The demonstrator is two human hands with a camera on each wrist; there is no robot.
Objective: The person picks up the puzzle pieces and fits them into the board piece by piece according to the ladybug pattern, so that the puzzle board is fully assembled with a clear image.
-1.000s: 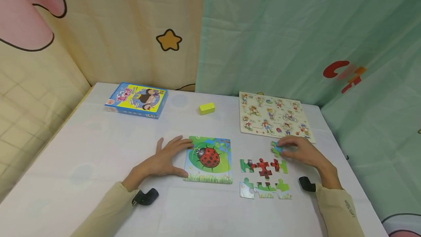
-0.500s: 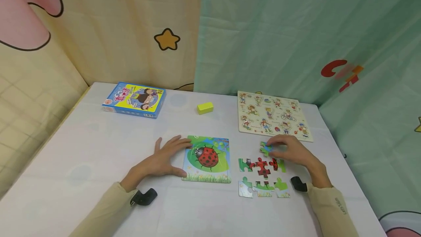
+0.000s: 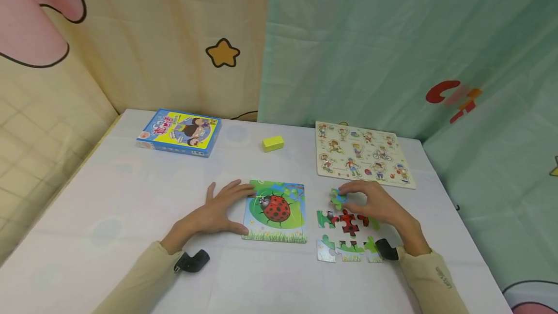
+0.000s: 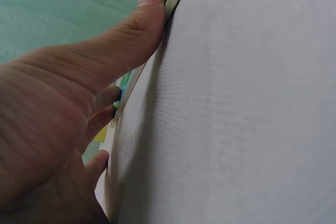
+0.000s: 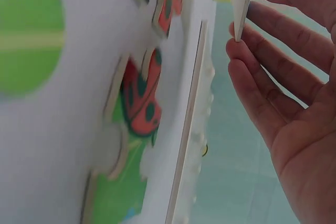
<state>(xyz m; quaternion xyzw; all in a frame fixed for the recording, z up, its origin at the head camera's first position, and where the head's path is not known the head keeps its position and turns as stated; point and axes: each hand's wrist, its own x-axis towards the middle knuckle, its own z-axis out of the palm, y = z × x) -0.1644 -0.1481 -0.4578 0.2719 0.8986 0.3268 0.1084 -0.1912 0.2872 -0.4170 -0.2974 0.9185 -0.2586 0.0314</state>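
Note:
My left hand [image 3: 218,213] rests at the left side of a square ladybug puzzle board [image 3: 276,212], fingers spread. Its thumb touches the lower left corner and the fingertips lie on the upper left edge; the left wrist view shows the thumb [image 4: 149,11] on the board's rim. To the right, my right hand [image 3: 375,202] pinches a green and blue jigsaw piece [image 3: 337,200] between thumb and fingers. In the right wrist view that piece [image 5: 240,11] appears edge-on. Just below it lie loose jigsaw pieces in two rows, including a red spotted middle piece [image 3: 348,224] and a grassy bottom piece [image 3: 351,252].
A wooden board with figures of children [image 3: 362,154] lies at the back right. A yellow block [image 3: 272,144] sits at the back middle, and a blue and yellow box [image 3: 180,132] at the back left. Curtains hang behind the white table [image 3: 261,280].
My right hand has carried the jigsaw piece leftward, from above the right end of the upper row to above its left part. The left hand has kept its place on the board.

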